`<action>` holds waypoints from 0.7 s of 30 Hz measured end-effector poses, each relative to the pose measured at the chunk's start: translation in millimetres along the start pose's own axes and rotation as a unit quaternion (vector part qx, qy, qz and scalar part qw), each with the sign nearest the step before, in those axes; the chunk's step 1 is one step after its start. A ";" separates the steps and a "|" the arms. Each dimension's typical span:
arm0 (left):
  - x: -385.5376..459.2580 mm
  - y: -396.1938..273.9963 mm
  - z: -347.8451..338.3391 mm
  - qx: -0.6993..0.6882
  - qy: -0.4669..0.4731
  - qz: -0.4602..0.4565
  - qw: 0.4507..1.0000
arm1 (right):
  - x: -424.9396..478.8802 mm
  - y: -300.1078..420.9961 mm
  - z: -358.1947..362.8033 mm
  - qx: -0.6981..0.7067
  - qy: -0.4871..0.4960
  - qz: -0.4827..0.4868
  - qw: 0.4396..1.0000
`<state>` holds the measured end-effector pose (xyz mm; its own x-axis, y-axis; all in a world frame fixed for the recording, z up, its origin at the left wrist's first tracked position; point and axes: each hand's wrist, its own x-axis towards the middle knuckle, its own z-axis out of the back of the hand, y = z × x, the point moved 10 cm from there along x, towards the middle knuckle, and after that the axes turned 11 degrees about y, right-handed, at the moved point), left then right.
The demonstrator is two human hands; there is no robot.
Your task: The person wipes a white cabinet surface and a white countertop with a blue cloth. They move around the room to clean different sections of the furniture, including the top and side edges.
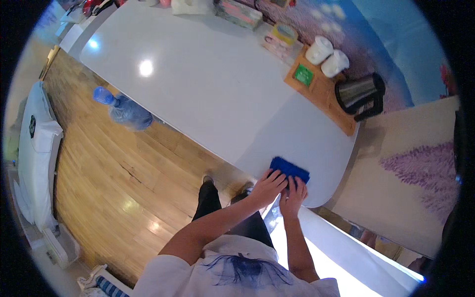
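Observation:
A folded dark blue cloth (290, 169) lies at the near right part of a white table (207, 85), close to its edge. My left hand (269, 187) is on the near left part of the cloth, fingers curled over it. Beside it, almost touching, my right hand (295, 193) has its fingers over the cloth's near right part, with the thumb towards the left hand. Both hands appear to grip the cloth's near edge; its underside is hidden.
Along the table's far side stand a wooden tray (324, 102), an electric kettle (358, 92), two white cups (319, 50), a tape roll (285, 34) and a tissue box (239, 14). A large blue water bottle (130, 113) stands on the floor beside the table.

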<state>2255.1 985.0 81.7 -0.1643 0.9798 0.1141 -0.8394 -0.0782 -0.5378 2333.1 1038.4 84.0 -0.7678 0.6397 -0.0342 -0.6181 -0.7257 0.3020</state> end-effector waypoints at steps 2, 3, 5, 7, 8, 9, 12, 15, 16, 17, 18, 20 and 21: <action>-20.8 15.8 11.3 0.021 0.000 -0.032 0.999 | -4.0 23.7 -11.5 -0.010 0.005 0.007 1.000; -30.6 24.6 16.0 0.030 0.005 -0.051 0.998 | -4.1 35.2 -18.6 -0.014 0.005 0.012 1.000; -48.8 55.2 34.9 0.061 0.009 -0.018 0.998 | 12.6 72.1 -29.2 -0.013 -0.001 0.059 0.998; -53.5 94.9 68.5 0.053 0.004 0.037 0.998 | 44.5 108.5 -36.3 -0.026 0.015 0.088 0.996; -54.2 115.5 79.4 0.062 -0.036 0.059 0.996 | 62.2 124.6 -37.1 -0.016 -0.004 0.108 0.994; -50.3 133.3 87.0 0.068 -0.075 0.077 0.992 | 78.1 135.4 -36.8 -0.009 -0.023 0.123 0.992; -31.2 149.6 110.7 0.028 -0.086 0.061 0.994 | 103.0 145.2 -35.9 -0.005 -0.035 0.090 0.995; -36.1 149.0 105.6 0.035 -0.030 0.021 0.999 | 91.2 147.1 -41.6 0.002 0.018 0.073 0.997; -41.8 141.6 99.1 0.029 -0.001 -0.005 1.000 | 79.1 146.0 -38.9 -0.014 0.034 0.069 0.997; -51.3 132.8 92.9 0.020 0.010 -0.020 1.000 | 61.3 137.8 -42.0 -0.019 0.047 0.064 0.997; -59.8 119.5 85.4 0.009 0.020 -0.038 0.999 | 40.8 125.2 -43.4 -0.027 0.057 0.056 0.996; -71.5 99.9 82.4 -0.010 0.052 -0.036 0.998 | 18.3 114.7 -48.0 -0.033 0.080 0.049 0.995; -71.2 97.8 81.1 -0.017 0.044 -0.034 0.998 | 10.8 113.1 -46.3 -0.036 0.088 0.045 0.994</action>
<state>2142.6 892.6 88.7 -0.0596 0.9952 0.0782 -0.8292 -0.0057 -0.5589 2247.1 951.5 73.6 -0.8340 0.5221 -0.1783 -0.5515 -0.7979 0.2432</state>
